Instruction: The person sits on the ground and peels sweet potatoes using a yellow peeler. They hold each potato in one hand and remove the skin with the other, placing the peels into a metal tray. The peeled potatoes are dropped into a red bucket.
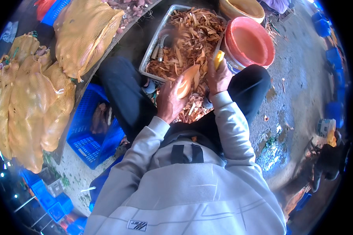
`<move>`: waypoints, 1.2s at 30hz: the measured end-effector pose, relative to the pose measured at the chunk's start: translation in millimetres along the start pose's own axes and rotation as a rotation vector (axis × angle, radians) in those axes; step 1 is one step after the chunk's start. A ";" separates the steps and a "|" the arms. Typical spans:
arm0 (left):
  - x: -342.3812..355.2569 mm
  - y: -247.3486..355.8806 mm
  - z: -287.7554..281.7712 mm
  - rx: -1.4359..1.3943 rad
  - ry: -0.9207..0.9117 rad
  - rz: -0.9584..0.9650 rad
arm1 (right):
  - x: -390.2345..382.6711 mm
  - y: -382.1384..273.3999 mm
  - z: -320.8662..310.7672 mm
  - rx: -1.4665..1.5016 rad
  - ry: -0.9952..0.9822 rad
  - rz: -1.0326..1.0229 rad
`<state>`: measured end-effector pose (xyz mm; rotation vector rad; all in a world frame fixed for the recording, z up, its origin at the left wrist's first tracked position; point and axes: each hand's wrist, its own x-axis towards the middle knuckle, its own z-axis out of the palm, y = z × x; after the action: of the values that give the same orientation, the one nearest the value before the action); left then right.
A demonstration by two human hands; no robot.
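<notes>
Left hand closed round a half-peeled orange tuber, held over the grey crate to catch parings. Right hand gripping a yellow-handled peeler against tuber's tip. Red basin just beside, within reach.

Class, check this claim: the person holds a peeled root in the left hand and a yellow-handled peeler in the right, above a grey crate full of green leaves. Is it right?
Not quite. The head view shows the grey crate full of orange-brown peelings, not green leaves. The rest stands: the left hand holds the peeled root, the right hand the yellow-handled peeler.
</notes>
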<state>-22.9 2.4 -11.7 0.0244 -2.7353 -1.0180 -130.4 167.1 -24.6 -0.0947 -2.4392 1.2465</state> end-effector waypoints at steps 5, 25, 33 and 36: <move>-2.6 -11.7 5.7 -0.392 -0.032 -0.118 | 3.9 -10.6 -12.7 0.442 -0.065 0.323; 2.9 -25.1 -2.7 -1.832 -0.580 -0.725 | -0.6 1.2 -4.6 0.830 -0.763 0.723; 30.9 -3.1 -34.1 -1.959 -0.610 -0.617 | -5.4 16.0 -3.7 1.124 -0.786 0.860; 42.3 -10.2 -41.9 -1.914 -0.670 -0.378 | -8.7 -2.0 -3.9 1.278 -0.639 0.877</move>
<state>-55.8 -36.2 21.1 -0.1302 -0.8738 -3.5386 -120.7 166.8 -23.7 -0.4697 -1.4298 3.3638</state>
